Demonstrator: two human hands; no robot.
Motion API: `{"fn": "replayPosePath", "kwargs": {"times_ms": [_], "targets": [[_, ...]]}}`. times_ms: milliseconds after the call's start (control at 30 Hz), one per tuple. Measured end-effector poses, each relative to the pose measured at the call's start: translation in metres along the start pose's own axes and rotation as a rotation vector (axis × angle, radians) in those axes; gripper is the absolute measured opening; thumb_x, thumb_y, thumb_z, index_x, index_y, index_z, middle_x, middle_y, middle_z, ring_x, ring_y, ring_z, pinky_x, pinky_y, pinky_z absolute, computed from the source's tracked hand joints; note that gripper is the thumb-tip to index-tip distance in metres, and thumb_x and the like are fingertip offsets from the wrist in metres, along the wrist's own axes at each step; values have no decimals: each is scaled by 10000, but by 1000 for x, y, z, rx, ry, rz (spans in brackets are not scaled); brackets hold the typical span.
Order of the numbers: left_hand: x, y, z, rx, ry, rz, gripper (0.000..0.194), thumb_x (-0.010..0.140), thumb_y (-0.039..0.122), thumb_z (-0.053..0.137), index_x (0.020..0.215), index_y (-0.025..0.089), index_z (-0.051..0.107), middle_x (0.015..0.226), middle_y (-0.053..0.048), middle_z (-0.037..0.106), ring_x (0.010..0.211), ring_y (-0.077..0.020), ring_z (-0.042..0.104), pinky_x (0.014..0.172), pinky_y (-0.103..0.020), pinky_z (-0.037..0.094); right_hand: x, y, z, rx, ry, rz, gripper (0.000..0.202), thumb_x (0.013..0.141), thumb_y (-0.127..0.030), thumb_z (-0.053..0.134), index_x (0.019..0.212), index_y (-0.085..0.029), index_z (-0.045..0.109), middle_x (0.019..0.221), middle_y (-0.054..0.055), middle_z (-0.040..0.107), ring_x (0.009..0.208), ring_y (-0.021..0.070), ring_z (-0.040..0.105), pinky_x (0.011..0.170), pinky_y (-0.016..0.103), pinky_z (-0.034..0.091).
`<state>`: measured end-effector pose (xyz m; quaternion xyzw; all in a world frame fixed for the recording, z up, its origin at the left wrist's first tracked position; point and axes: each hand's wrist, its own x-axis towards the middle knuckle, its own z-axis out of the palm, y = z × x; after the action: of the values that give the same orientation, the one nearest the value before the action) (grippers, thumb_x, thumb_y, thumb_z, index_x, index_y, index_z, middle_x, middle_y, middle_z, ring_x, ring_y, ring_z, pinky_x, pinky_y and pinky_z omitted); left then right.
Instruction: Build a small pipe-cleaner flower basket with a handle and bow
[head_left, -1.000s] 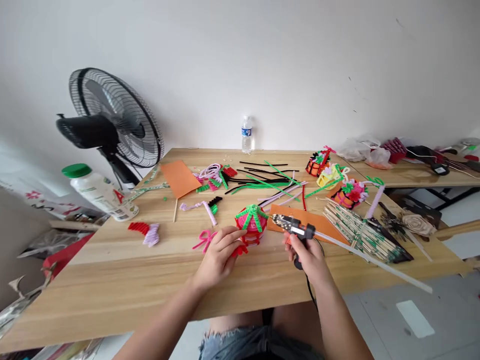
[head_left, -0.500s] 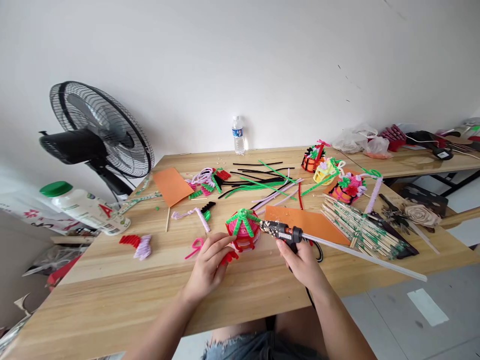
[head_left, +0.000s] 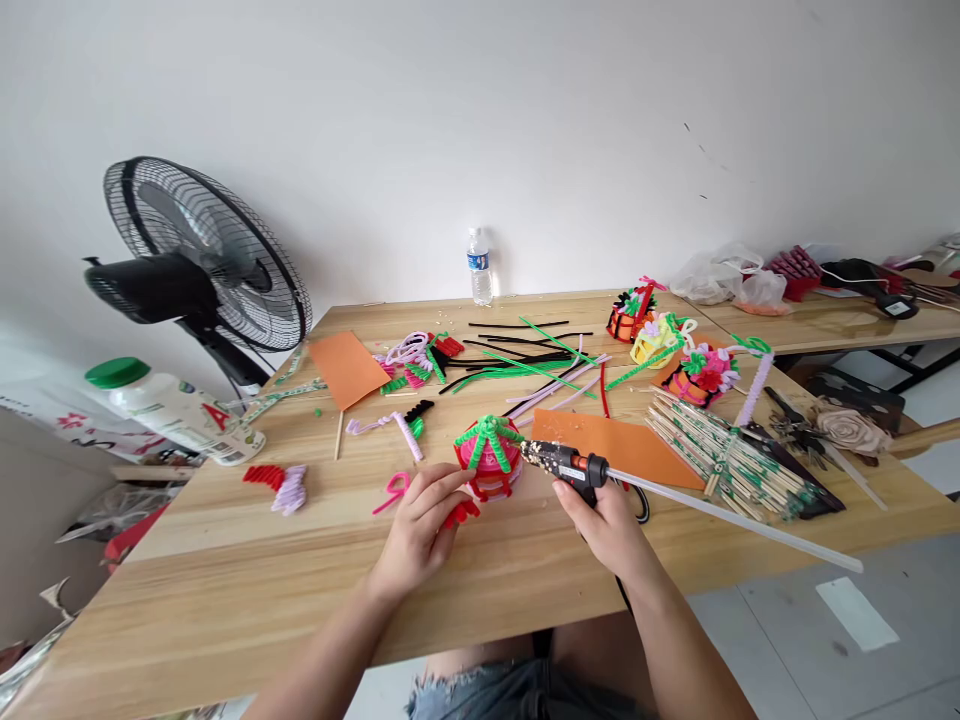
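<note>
A small round craft of pipe cleaners (head_left: 489, 455), green on top with pink and red below, stands on the table in front of me. My left hand (head_left: 427, 515) is at its left side, fingers closed on a red pipe cleaner piece (head_left: 461, 513). In my right hand (head_left: 606, 520) is a black glue gun (head_left: 574, 468), its nozzle pointing left at the craft's upper right edge. A long clear glue stick (head_left: 735, 520) sticks out of the gun's back to the right.
Loose pipe cleaners (head_left: 525, 350) and orange sheets (head_left: 346, 370) lie behind the craft. Finished flower baskets (head_left: 699, 377) and bundled sticks (head_left: 731, 460) are at right. A fan (head_left: 202, 260) and white bottle (head_left: 180, 412) stand left, a water bottle (head_left: 480, 268) at the wall.
The whole view has shifted slightly. Both hands, the glue gun and the craft keep nearly the same places relative to one another.
</note>
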<state>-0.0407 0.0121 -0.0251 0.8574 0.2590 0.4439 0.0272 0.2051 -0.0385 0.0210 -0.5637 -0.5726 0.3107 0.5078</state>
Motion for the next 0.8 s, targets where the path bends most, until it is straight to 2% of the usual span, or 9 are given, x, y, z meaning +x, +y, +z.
{"fn": "replayPosePath", "kwargs": {"times_ms": [100, 267, 433, 567, 800], "targets": [[1, 1, -1, 2, 6, 9, 245, 854, 15, 482, 1008, 171, 592, 1145, -123, 662, 1086, -260, 550, 856, -428, 515, 1, -1, 1, -25, -63, 6, 256, 844, -458, 601, 785, -226, 690, 504, -7, 571, 551, 197, 611, 470, 257, 460], [1, 1, -1, 3, 6, 7, 245, 858, 21, 477, 1008, 177, 593, 1146, -120, 665, 1086, -261, 554, 852, -431, 520, 2, 0, 1, -33, -57, 0, 236, 845, -444, 606, 799, -232, 697, 529, 2, 597, 592, 210, 631, 505, 264, 486], [2, 1, -1, 4, 12, 5, 242, 871, 47, 463, 1009, 185, 606, 1136, -118, 675, 1072, -260, 570, 841, -428, 525, 1, 4, -1, -97, -76, -58, 234, 870, -417, 578, 901, -222, 705, 733, 36, 705, 753, 235, 674, 685, 311, 539], [2, 1, -1, 0, 18, -4, 238, 883, 71, 457, 1013, 193, 614, 1134, -112, 678, 1068, -261, 576, 838, -430, 528, 1, 7, -2, -161, -104, -88, 255, 895, -393, 549, 1008, -215, 693, 937, 55, 729, 914, 248, 668, 859, 354, 515], [-2, -1, 1, -5, 2, -10, 230, 871, 51, 478, 1007, 181, 611, 1153, -119, 667, 1091, -264, 558, 857, -435, 520, 1, 9, -3, -166, -97, -93, 254, 895, -373, 558, 1048, -223, 695, 975, 58, 730, 946, 254, 663, 893, 367, 503]]}}
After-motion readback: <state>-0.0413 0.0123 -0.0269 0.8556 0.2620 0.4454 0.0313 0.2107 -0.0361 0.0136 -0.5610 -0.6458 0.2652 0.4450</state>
